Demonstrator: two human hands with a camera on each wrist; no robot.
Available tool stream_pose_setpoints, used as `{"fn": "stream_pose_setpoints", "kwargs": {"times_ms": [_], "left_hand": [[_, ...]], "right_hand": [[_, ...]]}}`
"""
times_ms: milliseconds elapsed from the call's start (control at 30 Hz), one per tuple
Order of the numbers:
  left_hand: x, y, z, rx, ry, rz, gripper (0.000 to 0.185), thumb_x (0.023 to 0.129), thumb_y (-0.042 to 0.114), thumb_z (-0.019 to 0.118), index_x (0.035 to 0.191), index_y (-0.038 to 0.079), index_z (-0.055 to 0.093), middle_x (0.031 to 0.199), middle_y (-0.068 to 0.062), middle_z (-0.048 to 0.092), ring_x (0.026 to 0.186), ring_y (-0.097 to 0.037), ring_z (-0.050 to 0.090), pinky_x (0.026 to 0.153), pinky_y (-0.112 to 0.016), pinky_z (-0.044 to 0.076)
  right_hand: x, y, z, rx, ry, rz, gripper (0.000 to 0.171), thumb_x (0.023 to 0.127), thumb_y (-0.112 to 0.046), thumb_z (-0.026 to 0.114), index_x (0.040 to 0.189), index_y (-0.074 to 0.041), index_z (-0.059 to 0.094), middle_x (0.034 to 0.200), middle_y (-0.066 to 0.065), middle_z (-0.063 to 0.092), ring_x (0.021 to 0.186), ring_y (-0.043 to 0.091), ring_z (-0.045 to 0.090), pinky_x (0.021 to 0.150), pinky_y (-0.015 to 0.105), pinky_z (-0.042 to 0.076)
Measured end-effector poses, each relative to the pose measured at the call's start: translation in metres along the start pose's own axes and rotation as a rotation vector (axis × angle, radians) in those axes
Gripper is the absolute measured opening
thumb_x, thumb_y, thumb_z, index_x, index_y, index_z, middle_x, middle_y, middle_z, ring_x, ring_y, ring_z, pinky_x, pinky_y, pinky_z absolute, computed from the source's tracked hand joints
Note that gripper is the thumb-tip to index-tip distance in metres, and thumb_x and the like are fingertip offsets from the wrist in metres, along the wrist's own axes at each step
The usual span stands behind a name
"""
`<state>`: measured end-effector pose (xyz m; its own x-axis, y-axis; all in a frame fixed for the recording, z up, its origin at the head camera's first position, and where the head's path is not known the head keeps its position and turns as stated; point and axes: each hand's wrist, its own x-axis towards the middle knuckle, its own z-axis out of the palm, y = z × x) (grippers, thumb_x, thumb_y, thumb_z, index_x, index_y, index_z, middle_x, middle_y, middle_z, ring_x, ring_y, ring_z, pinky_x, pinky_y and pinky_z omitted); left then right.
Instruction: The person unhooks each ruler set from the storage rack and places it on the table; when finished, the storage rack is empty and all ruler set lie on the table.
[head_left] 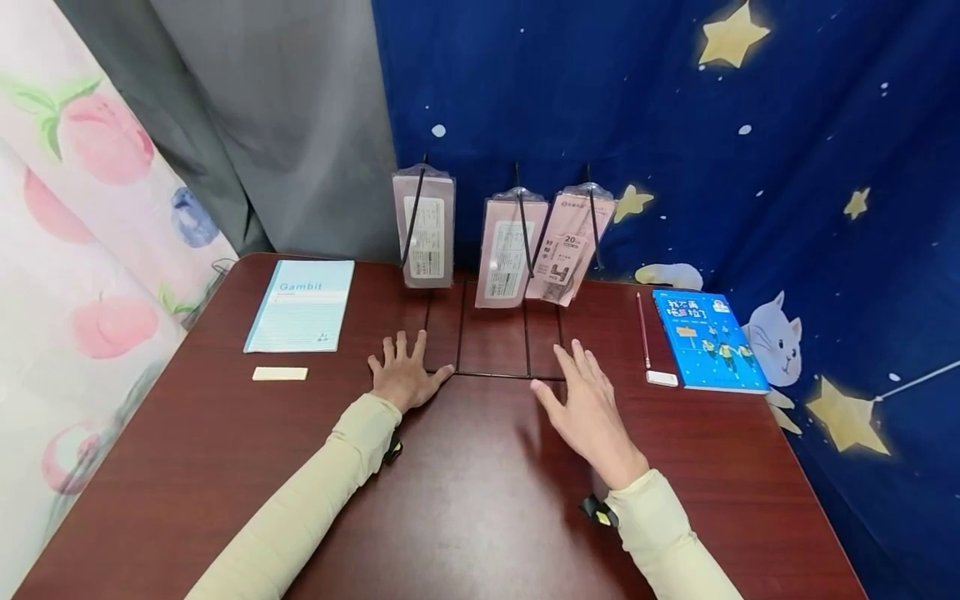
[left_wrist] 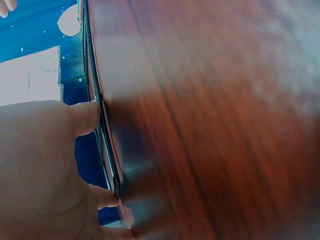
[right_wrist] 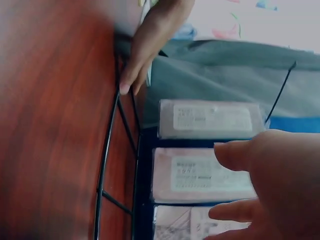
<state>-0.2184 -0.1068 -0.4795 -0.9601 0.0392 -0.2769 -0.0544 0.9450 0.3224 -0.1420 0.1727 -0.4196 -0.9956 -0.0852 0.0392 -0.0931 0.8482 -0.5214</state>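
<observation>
My left hand [head_left: 403,372] lies flat on the dark red table [head_left: 480,500], fingers spread, its thumb tip by the black wire base [head_left: 491,375] of a display rack. My right hand [head_left: 588,400] hovers open just right of that base, fingers straight. Three pink packets hang on the rack's hooks behind: one at the left [head_left: 424,227], one in the middle [head_left: 510,248], one tilted at the right [head_left: 570,246]. In the right wrist view the packets [right_wrist: 210,119] show beyond my fingers [right_wrist: 235,155], and my left hand's fingers [right_wrist: 145,45] touch the wire frame. In the left wrist view my left fingers [left_wrist: 85,117] rest beside the wire.
A light blue notebook [head_left: 302,304] lies at the back left with a cream eraser [head_left: 280,374] in front of it. At the right lie a red pencil [head_left: 642,329], a white eraser [head_left: 662,378] and a blue book [head_left: 707,340]. Curtains close in the table's back and sides.
</observation>
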Motion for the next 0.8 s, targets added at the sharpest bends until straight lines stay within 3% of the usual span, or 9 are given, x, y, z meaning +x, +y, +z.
{"fn": "stream_pose_setpoints", "kwargs": {"times_ms": [167, 300, 467, 567, 633, 700, 800], "left_hand": [[-0.005, -0.005, 0.004, 0.008, -0.008, -0.021, 0.09, 0.103, 0.065, 0.044, 0.168, 0.014, 0.01, 0.173, -0.026, 0.006, 0.16, -0.049, 0.002, 0.123, -0.074, 0.01], [-0.007, -0.005, 0.006, 0.025, -0.015, -0.029, 0.089, 0.103, 0.066, 0.042, 0.168, 0.015, 0.01, 0.173, -0.025, 0.006, 0.161, -0.048, 0.004, 0.123, -0.073, 0.011], [-0.007, -0.004, 0.006, 0.045, -0.022, -0.036, 0.086, 0.104, 0.064, 0.041, 0.168, 0.016, 0.011, 0.174, -0.023, 0.007, 0.161, -0.047, 0.005, 0.123, -0.072, 0.013], [-0.006, -0.003, 0.006, 0.049, -0.02, -0.039, 0.086, 0.104, 0.065, 0.041, 0.168, 0.016, 0.011, 0.174, -0.023, 0.007, 0.161, -0.046, 0.005, 0.124, -0.071, 0.013], [-0.005, -0.001, 0.005, 0.048, -0.016, -0.033, 0.087, 0.104, 0.066, 0.042, 0.168, 0.016, 0.011, 0.174, -0.023, 0.007, 0.161, -0.047, 0.005, 0.123, -0.072, 0.013], [-0.004, 0.0, 0.005, 0.049, -0.012, -0.027, 0.088, 0.103, 0.067, 0.041, 0.169, 0.017, 0.011, 0.174, -0.023, 0.007, 0.161, -0.046, 0.005, 0.123, -0.072, 0.013], [-0.002, 0.001, 0.002, 0.048, -0.008, -0.021, 0.089, 0.103, 0.068, 0.042, 0.169, 0.017, 0.01, 0.174, -0.023, 0.007, 0.161, -0.046, 0.005, 0.123, -0.072, 0.013]], "right_hand": [[0.032, 0.012, -0.006, 0.143, 0.121, 0.007, 0.052, 0.102, -0.035, 0.066, 0.146, -0.009, 0.058, 0.147, 0.018, 0.06, 0.136, 0.037, 0.057, 0.111, 0.057, 0.046], [0.064, 0.03, -0.011, 0.259, 0.245, 0.032, 0.038, 0.101, -0.027, 0.068, 0.132, -0.006, 0.067, 0.127, 0.017, 0.072, 0.114, 0.034, 0.071, 0.097, 0.05, 0.056], [0.098, 0.051, -0.016, 0.35, 0.354, 0.056, 0.032, 0.101, -0.023, 0.068, 0.127, -0.004, 0.07, 0.121, 0.018, 0.075, 0.11, 0.033, 0.074, 0.096, 0.048, 0.057], [0.113, 0.057, -0.019, 0.393, 0.381, 0.055, 0.033, 0.101, -0.023, 0.068, 0.128, -0.003, 0.07, 0.122, 0.019, 0.075, 0.113, 0.034, 0.073, 0.101, 0.049, 0.055], [0.12, 0.06, -0.021, 0.414, 0.402, 0.056, 0.032, 0.102, -0.023, 0.068, 0.128, -0.005, 0.07, 0.123, 0.018, 0.074, 0.114, 0.035, 0.073, 0.114, 0.049, 0.045], [0.127, 0.062, -0.022, 0.434, 0.424, 0.054, 0.031, 0.101, -0.023, 0.068, 0.127, -0.005, 0.071, 0.122, 0.018, 0.075, 0.113, 0.034, 0.073, 0.114, 0.049, 0.045], [0.136, 0.063, -0.022, 0.463, 0.453, 0.049, 0.031, 0.102, -0.022, 0.068, 0.127, -0.005, 0.071, 0.121, 0.017, 0.075, 0.108, 0.027, 0.074, 0.107, 0.035, 0.05]]}}
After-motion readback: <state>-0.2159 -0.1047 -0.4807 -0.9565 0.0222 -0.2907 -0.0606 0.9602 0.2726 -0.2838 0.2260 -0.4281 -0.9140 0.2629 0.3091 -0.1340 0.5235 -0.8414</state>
